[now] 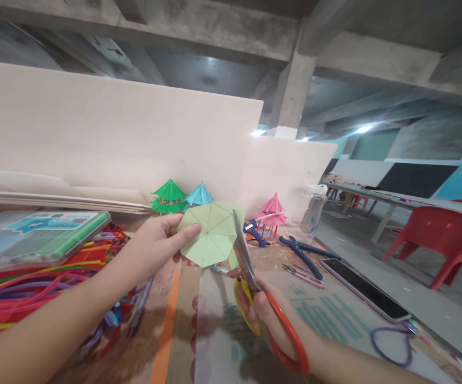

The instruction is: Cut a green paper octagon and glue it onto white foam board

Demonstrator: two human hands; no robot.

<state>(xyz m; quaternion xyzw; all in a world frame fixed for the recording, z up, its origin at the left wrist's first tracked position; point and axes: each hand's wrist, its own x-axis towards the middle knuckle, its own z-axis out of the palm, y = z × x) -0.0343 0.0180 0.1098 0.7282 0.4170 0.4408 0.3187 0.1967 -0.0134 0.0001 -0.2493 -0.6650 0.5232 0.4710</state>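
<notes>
Left hand (157,240) pinches green paper octagon (212,234) aloft over tabletop's far edge. Right hand (261,309) grips scissors (247,266), blades at paper's right edge. Risk: thin paper flexes, cut strays off creases; thumb close to blades.

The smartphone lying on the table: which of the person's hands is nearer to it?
Right. The right hand, gripping the scissors, is just left of the smartphone; the left hand holds the green paper farther left.

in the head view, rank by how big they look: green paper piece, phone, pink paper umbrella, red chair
1. red chair
2. phone and green paper piece: look alike in size; the paper is held nearer the camera, so unsure
3. pink paper umbrella
</notes>
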